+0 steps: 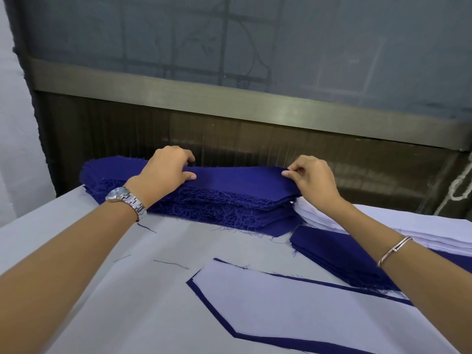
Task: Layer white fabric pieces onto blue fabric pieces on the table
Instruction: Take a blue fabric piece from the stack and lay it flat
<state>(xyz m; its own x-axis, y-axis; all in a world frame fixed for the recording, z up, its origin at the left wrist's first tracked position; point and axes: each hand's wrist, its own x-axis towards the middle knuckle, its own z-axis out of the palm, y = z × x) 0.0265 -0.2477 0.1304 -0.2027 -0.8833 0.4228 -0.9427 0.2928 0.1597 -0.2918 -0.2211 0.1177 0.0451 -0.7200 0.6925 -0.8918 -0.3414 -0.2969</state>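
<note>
At twelve o'clock I see a grey screen (255, 34) with a faint grid behind it. Below it a metal rail (229, 103) runs from nine to three, over a dark ribbed panel (255, 141). A white rope (458, 186) hangs at three. I make out a watch (119, 195) at nine, a bangle (394, 247) at four, and loose threads (171, 263) near seven.

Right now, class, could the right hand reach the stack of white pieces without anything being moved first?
Probably yes. The white stack lies uncovered close beside the right hand. That hand pinches the top blue piece, though, so it would need to let go.
</note>
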